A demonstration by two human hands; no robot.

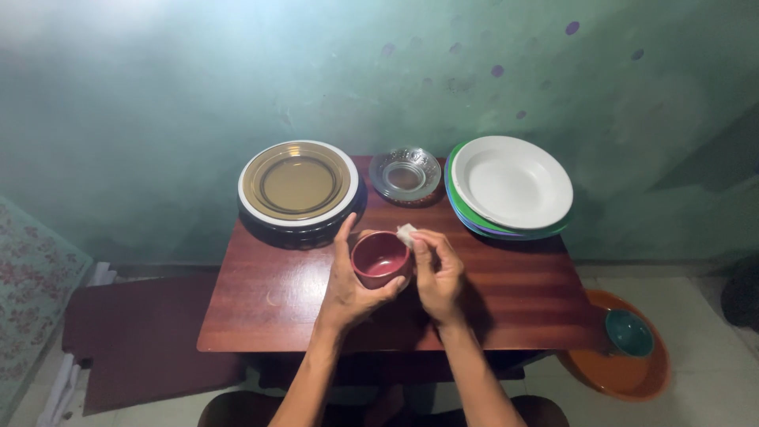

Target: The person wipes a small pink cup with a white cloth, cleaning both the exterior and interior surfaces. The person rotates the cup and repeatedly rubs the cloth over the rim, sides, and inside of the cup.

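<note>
My left hand (351, 286) grips a small dark red bowl (380, 257) from its left side and underneath, holding it just above the wooden table (261, 296). My right hand (437, 273) pinches a small white cloth or sponge piece (406, 233) against the bowl's right rim. The bowl's inside looks empty.
At the table's back stand a stack of plates topped by an amber glass plate (297, 182), a clear glass bowl (405, 174), and a stack of coloured plates with a white one on top (511, 182). On the floor at right, an orange basin (632, 372) holds a teal bowl (629, 332).
</note>
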